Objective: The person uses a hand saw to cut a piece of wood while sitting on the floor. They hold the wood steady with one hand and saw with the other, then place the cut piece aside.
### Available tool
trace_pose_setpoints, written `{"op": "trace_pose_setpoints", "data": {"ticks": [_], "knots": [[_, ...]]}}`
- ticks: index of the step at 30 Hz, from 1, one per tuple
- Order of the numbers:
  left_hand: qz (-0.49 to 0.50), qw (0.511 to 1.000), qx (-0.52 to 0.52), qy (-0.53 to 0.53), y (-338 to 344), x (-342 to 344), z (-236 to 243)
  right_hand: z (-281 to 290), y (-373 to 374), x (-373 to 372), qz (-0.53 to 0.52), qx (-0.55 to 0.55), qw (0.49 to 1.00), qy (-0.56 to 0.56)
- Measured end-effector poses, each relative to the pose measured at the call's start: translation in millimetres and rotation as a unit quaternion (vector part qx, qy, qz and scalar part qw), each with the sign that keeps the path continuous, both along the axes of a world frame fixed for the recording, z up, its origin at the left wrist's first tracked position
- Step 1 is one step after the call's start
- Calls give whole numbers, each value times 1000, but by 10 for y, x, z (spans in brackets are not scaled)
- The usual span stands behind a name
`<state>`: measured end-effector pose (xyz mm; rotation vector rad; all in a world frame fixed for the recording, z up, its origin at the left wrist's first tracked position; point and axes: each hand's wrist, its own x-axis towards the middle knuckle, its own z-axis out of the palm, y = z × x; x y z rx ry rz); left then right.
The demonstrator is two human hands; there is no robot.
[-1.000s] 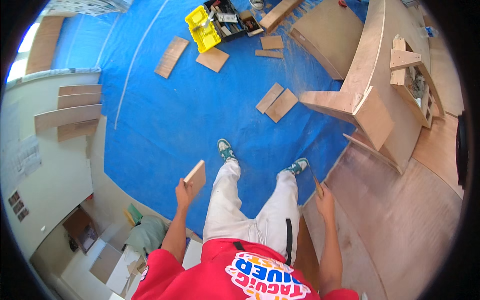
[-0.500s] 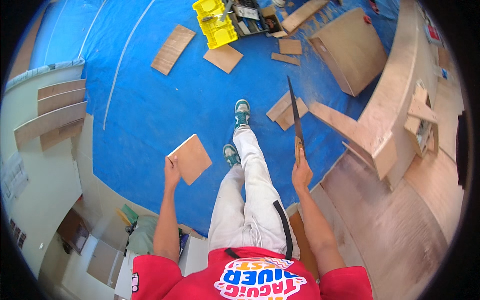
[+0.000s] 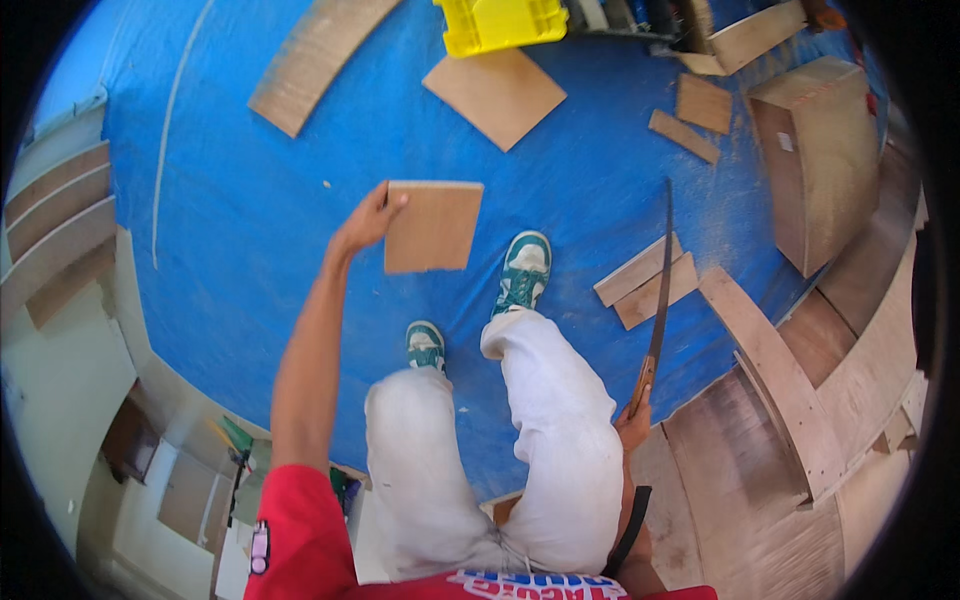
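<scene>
A single view was provided, taken from a head-worn fisheye camera aimed almost straight down the wearer's body. The blue floor sheet (image 3: 250,230) was seen from standing height, well below the lens, with straight edges bent toward the dark circular rim. The wearer's legs and forearms were framed from the lower edge.

The left hand (image 3: 365,222) has risen from beside the hip to an outstretched position ahead of the body. The square wooden board (image 3: 432,227) it grips, seen edge-on at first, now shows its flat face. The right hand (image 3: 632,425) has moved in against the right thigh, and its handsaw (image 3: 657,290) now points forward with the blade fully visible. The feet have stepped forward across the blue tarp (image 3: 250,250), toward the yellow bin (image 3: 500,22).
</scene>
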<state>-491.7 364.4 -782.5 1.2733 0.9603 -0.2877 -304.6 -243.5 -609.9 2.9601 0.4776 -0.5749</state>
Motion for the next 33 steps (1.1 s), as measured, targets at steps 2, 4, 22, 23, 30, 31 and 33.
{"op": "trace_pose_setpoints", "data": {"ticks": [2, 4, 22, 23, 30, 31, 33], "knots": [[-42, 996, -71, 46, 149, 199, -329, -216, -173, -187, -43, -34, 998, 15], [-48, 992, -104, 59, 198, 402, -553, -523, -267, -367, -55, -37, 998, 6], [19, 944, -289, -158, 79, 717, -935, -1842, 2430, 299, -129, 450, 826, 314], [21, 944, -285, -163, 126, 741, -891, -1837, 2819, 358, -106, 501, 777, 367], [-128, 952, 277, -24, 1480, 606, -817, -1928, 3968, 542, -30, 469, 820, 327], [-72, 908, 413, 4, 1825, 579, -830, -1907, 3894, 561, 13, 454, 844, 285], [-73, 796, 577, 169, 2345, 455, -830, -1857, 3671, 599, 83, 413, 879, 224]]}}
